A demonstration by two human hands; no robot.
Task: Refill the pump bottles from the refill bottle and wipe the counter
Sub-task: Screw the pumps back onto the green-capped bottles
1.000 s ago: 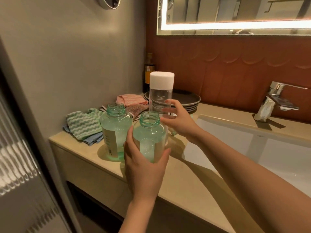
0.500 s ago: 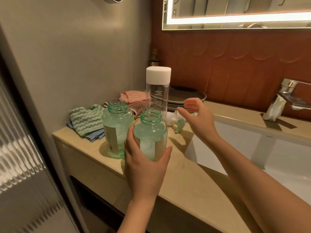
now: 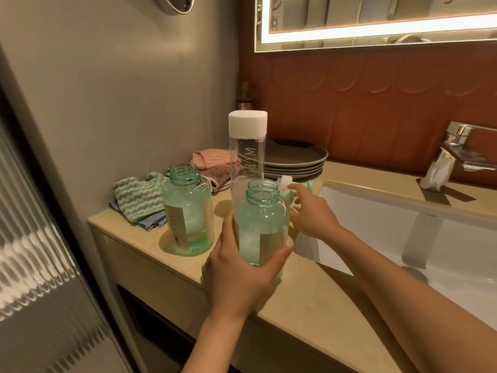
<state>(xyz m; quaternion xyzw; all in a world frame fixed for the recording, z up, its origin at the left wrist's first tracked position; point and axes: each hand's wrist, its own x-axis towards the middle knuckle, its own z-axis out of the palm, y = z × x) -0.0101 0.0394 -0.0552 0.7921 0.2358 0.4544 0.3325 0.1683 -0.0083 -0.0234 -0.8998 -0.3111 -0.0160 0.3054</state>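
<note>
Bathroom vanity, warm light: a beige tabletop (image 3: 309,305) runs along a grey wall to a white sink (image 3: 403,238) with a chrome faucet (image 3: 451,157), below a lit mirror (image 3: 376,22).

Two green pump bottles stand near the front edge, both with bare, open necks. The left hand (image 3: 236,278) wraps around the lower body of the near pump bottle (image 3: 262,219), thumb on one side and fingers on the other, holding it upright on the surface. The far pump bottle (image 3: 188,211) stands free just to its left. Right behind them stands the tall, clear refill bottle (image 3: 246,157) with its white cap on.

The right hand (image 3: 314,216) reaches with loosely extended fingers toward a pump head (image 3: 285,181) lying on the tabletop beside the sink rim. It grips nothing, and whether a fingertip touches the pump head cannot be told.

Both pump bottles look filled with pale liquid up to around the shoulder, and the refill bottle looks almost clear, so the pouring is probably finished. What seems to be in hand is putting the pumps back on. Only one pump head is clearly visible, and a second cannot be made out for certain.

The wiping looks untouched: folded cloths (image 3: 137,195) lie in a pile at the back corner, near a stack of dark plates (image 3: 295,160).
</note>
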